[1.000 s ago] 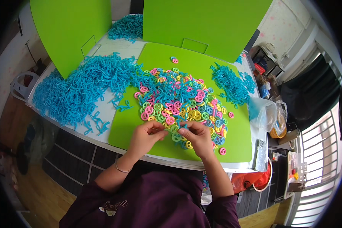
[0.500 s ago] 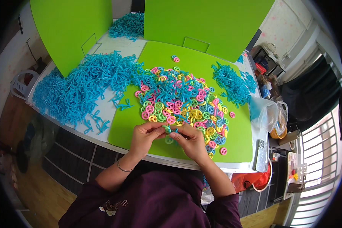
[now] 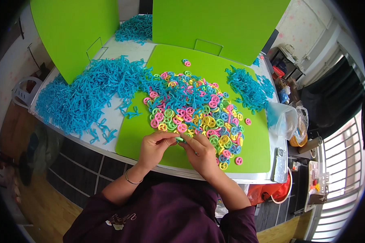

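Note:
My left hand (image 3: 153,149) pinches a small green plastic wheel (image 3: 179,139) between thumb and fingertips, just over the near part of the green mat. Touching it from the other side, my right hand (image 3: 201,154) has its fingers closed. A bit of a teal plastic piece (image 3: 196,153) shows under that palm; the rest is hidden by the fingers. Right in front of both hands spreads a pile of spoked wheels (image 3: 207,121) in pink, yellow, green and blue. Teal forked pieces (image 3: 182,95) lie on top of its far part.
A large heap of teal pieces (image 3: 89,93) covers the table's left side; a smaller heap (image 3: 247,89) lies right. Upright green boards (image 3: 219,24) stand behind the mat (image 3: 170,160). At the right edge are a clear plastic bag (image 3: 280,120) and a phone (image 3: 280,164).
My right hand has turned inward, its fingers now folded over the spot where the hands meet. The teal piece is more covered than before. My left hand stays in place with the green wheel.

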Available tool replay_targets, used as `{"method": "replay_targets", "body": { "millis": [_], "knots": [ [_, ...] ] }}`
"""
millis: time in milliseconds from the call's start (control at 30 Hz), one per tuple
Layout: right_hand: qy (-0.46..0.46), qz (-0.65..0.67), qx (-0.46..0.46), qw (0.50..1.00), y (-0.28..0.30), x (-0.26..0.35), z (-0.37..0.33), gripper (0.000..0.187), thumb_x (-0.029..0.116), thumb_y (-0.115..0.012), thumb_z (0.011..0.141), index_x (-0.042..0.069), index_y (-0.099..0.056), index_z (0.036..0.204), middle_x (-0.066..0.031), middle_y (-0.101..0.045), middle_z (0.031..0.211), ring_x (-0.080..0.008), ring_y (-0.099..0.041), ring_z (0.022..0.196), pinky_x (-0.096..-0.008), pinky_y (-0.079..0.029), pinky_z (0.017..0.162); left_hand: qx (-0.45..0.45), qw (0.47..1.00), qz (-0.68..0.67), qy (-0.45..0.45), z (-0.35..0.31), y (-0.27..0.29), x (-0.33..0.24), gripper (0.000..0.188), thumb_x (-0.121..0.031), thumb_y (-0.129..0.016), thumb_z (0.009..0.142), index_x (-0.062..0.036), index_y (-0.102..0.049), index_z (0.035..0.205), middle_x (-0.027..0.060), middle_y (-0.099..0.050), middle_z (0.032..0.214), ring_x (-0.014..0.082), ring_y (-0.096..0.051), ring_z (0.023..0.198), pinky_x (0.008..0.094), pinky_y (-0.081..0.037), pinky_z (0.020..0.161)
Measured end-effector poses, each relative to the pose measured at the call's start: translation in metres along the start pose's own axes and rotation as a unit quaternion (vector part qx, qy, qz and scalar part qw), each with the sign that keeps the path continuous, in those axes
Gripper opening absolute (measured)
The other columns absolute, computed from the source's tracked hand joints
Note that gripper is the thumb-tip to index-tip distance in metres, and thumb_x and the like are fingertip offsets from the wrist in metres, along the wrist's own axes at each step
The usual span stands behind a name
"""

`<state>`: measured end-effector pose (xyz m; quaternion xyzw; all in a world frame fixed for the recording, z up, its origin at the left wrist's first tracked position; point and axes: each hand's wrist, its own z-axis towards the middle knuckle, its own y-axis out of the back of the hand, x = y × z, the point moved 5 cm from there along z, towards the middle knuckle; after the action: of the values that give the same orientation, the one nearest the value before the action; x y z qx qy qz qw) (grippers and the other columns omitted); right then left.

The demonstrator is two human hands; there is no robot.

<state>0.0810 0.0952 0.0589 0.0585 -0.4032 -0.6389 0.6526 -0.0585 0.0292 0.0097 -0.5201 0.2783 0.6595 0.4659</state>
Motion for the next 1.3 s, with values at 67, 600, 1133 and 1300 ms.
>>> {"method": "replay_targets", "body": {
  "millis": [67,600,1133,1300],
  "knots": [
    [-0.051,0.061,0.04,0.996,0.0,-0.006,0.0,0.037,-0.001,-0.072,0.072,0.006,-0.067,0.108,-0.0052,-0.053,0.07,-0.0176,-0.05,0.059,-0.0298,-0.042,0.052,0.016,1.0,-0.005,0.009,0.001,-0.001,0.002,0.019,-0.001,-0.059,0.088,0.0019,-0.064,0.107,0.0057,-0.065,0.097,0.0099,-0.061,0.084,0.0241,-0.052,0.076],
    [-0.08,-0.053,0.034,0.995,0.087,0.024,-0.03,0.026,0.001,-0.076,0.065,0.005,-0.069,0.09,-0.0082,-0.062,0.085,-0.0244,-0.058,0.077,-0.0339,-0.046,0.067,-0.018,0.998,-0.057,0.03,0.004,-0.002,-0.007,0.03,-0.002,-0.059,0.087,-0.0014,-0.056,0.117,0.0071,-0.06,0.113,0.0126,-0.058,0.096,0.026,-0.047,0.084],
    [-0.201,0.014,0.113,0.973,0.099,0.017,-0.056,0.035,0.014,-0.075,0.075,0.005,-0.064,0.108,-0.0123,-0.064,0.092,-0.0273,-0.061,0.084,-0.0356,-0.049,0.072,0.058,0.907,0.387,-0.154,-0.003,-0.029,-0.019,0.026,-0.018,-0.077,0.073,-0.0046,-0.061,0.089,0.0036,-0.059,0.087,0.0203,-0.055,0.083,0.0313,-0.044,0.08],
    [-0.278,0.2,0.046,0.938,0.019,0.003,-0.034,0.026,0.012,-0.065,0.085,0.001,-0.064,0.108,-0.0109,-0.064,0.109,-0.0187,-0.06,0.1,-0.0288,-0.048,0.081,0.07,0.988,-0.035,0.13,-0.011,-0.021,0.005,0.016,-0.01,-0.07,0.081,-0.0033,-0.062,0.093,-0.0012,-0.06,0.074,0.0064,-0.054,0.067,0.0195,-0.044,0.061]
  ]
}}
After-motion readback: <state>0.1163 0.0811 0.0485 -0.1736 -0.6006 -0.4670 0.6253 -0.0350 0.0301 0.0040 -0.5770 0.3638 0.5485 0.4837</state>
